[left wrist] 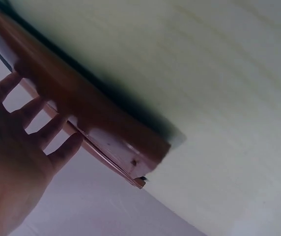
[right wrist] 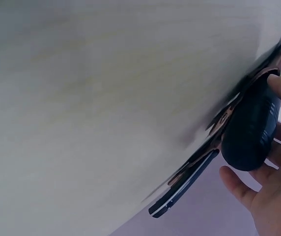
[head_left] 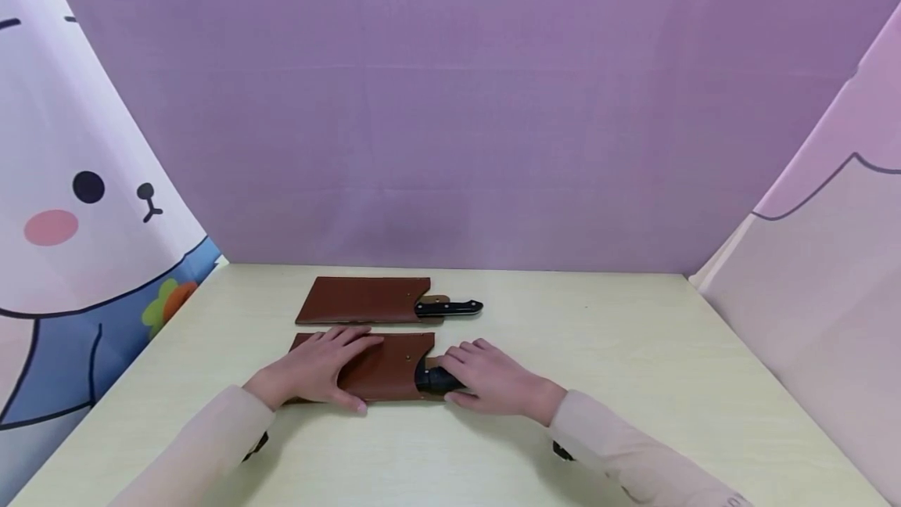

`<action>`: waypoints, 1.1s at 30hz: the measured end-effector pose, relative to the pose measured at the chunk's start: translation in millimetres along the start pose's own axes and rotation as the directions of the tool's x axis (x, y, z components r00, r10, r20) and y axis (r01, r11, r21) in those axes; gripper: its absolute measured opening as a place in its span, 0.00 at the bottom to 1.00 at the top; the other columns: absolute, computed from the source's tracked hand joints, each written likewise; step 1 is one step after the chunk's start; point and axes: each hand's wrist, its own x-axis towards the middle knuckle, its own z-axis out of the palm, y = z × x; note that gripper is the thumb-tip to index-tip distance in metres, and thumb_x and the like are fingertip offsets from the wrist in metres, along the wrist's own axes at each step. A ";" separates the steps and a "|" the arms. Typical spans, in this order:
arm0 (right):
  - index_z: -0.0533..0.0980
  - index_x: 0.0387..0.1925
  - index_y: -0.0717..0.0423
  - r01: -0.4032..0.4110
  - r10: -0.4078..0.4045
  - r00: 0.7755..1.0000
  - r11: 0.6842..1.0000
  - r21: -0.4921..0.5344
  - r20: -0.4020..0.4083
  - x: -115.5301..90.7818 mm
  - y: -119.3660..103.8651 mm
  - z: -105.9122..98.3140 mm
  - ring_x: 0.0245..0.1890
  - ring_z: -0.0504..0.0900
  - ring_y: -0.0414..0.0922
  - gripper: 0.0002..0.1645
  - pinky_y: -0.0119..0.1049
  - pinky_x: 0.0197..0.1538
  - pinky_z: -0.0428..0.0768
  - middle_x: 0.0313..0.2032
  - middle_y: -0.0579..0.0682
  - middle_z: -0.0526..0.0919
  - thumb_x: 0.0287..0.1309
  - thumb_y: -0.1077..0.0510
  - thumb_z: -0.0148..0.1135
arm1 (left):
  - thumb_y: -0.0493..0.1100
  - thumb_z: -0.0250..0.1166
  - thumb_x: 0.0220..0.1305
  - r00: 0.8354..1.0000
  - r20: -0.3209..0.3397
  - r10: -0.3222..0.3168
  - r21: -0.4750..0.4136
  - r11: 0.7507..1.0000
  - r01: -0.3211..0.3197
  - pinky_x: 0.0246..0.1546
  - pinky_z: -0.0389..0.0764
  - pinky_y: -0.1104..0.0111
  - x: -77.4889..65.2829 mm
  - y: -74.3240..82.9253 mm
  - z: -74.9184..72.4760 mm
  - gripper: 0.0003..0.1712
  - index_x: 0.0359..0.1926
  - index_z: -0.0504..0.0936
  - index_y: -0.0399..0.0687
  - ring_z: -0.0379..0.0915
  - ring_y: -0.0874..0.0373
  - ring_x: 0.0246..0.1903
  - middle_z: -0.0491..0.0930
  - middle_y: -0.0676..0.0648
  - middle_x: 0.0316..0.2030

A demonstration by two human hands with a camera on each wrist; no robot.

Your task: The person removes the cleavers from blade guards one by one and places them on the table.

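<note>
Nearest me on the table lies a brown leather knife sheath (head_left: 389, 378), with a knife in it whose thick black handle (right wrist: 251, 125) sticks out to the right. My left hand (head_left: 320, 366) rests spread over the sheath's left part, thumb at the near edge. Around the black handle, my right hand (head_left: 496, 382) holds the knife with thumb and fingers. The blade is hidden in the sheath. Just beyond lies a second brown sheath (head_left: 366, 300), holding a knife with a slimmer, riveted black handle (head_left: 450, 308); neither hand touches it.
Both sheaths lie on a pale wooden table (head_left: 633, 350). A purple cloth wall (head_left: 450, 116) rises at the table's far edge. Printed cartoon cloth (head_left: 91, 272) hangs at the left, and a pink and white cloth (head_left: 831, 257) at the right.
</note>
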 end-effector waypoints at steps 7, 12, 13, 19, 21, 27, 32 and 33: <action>0.68 0.56 0.49 0.001 -0.001 1.000 1.000 -0.007 0.015 3.4 -0.2 6.2 0.42 0.76 0.40 0.27 0.37 0.48 0.72 0.44 0.43 0.77 0.58 0.42 0.55 | 0.79 0.61 0.34 0.999 0.049 -0.022 -0.024 0.999 0.023 0.56 0.58 0.39 0.1 -0.9 1.0 0.63 0.69 0.55 0.55 0.52 0.41 0.65 0.55 0.42 0.67; 0.68 0.55 0.48 -0.018 0.018 0.999 1.000 -0.007 0.047 5.7 -0.5 6.9 0.42 0.76 0.39 0.25 0.37 0.48 0.72 0.44 0.43 0.77 0.59 0.43 0.54 | 0.79 0.61 0.33 0.998 0.059 -0.018 -0.026 0.999 0.020 0.57 0.57 0.40 0.8 -1.7 0.9 0.63 0.69 0.56 0.54 0.51 0.40 0.65 0.55 0.41 0.67; 0.68 0.55 0.48 -0.019 0.019 0.999 1.000 -0.006 0.048 6.2 -0.6 7.0 0.42 0.76 0.39 0.25 0.37 0.48 0.72 0.44 0.43 0.77 0.59 0.43 0.54 | 0.79 0.61 0.33 0.998 0.061 -0.018 -0.024 1.000 0.019 0.57 0.56 0.40 1.1 -1.9 0.9 0.63 0.69 0.56 0.54 0.51 0.40 0.65 0.55 0.41 0.67; 0.70 0.53 0.48 -0.023 0.022 0.999 1.000 0.019 0.048 9.3 0.4 9.6 0.42 0.76 0.39 0.24 0.36 0.45 0.73 0.44 0.43 0.78 0.59 0.42 0.54 | 0.80 0.60 0.32 0.998 0.065 -0.017 -0.006 1.000 0.017 0.58 0.56 0.41 3.5 -2.0 0.6 0.63 0.68 0.56 0.56 0.53 0.40 0.64 0.57 0.41 0.66; 0.70 0.53 0.48 -0.029 0.027 0.998 0.999 0.037 0.051 10.1 0.9 11.1 0.41 0.76 0.38 0.24 0.36 0.44 0.72 0.43 0.42 0.78 0.59 0.41 0.53 | 0.80 0.60 0.33 0.998 0.063 -0.016 0.001 1.000 0.016 0.58 0.57 0.41 3.7 -2.2 0.4 0.62 0.68 0.56 0.57 0.53 0.41 0.64 0.57 0.42 0.66; 0.71 0.52 0.47 -0.044 0.038 0.998 0.993 0.113 0.057 11.2 2.6 13.3 0.38 0.74 0.36 0.23 0.35 0.41 0.72 0.42 0.42 0.77 0.59 0.41 0.54 | 0.81 0.59 0.33 0.998 0.055 -0.013 0.010 1.000 0.013 0.57 0.59 0.42 4.7 -2.1 0.2 0.61 0.68 0.58 0.59 0.55 0.42 0.63 0.60 0.43 0.64; 0.72 0.49 0.47 -0.058 0.047 0.996 0.986 0.157 0.070 12.7 3.3 12.8 0.35 0.71 0.35 0.21 0.31 0.38 0.70 0.41 0.42 0.76 0.59 0.42 0.54 | 0.81 0.59 0.33 0.999 0.044 -0.011 0.008 1.000 0.011 0.55 0.61 0.41 5.5 -3.0 0.1 0.60 0.67 0.60 0.59 0.57 0.42 0.61 0.61 0.44 0.63; 0.72 0.49 0.47 -0.059 0.048 0.996 0.985 0.160 0.070 13.1 3.1 12.5 0.35 0.71 0.35 0.21 0.31 0.37 0.70 0.41 0.42 0.76 0.59 0.42 0.54 | 0.81 0.59 0.33 0.999 0.040 -0.009 0.010 1.000 0.009 0.55 0.61 0.42 5.7 -3.3 0.2 0.59 0.67 0.60 0.59 0.57 0.42 0.61 0.62 0.44 0.63</action>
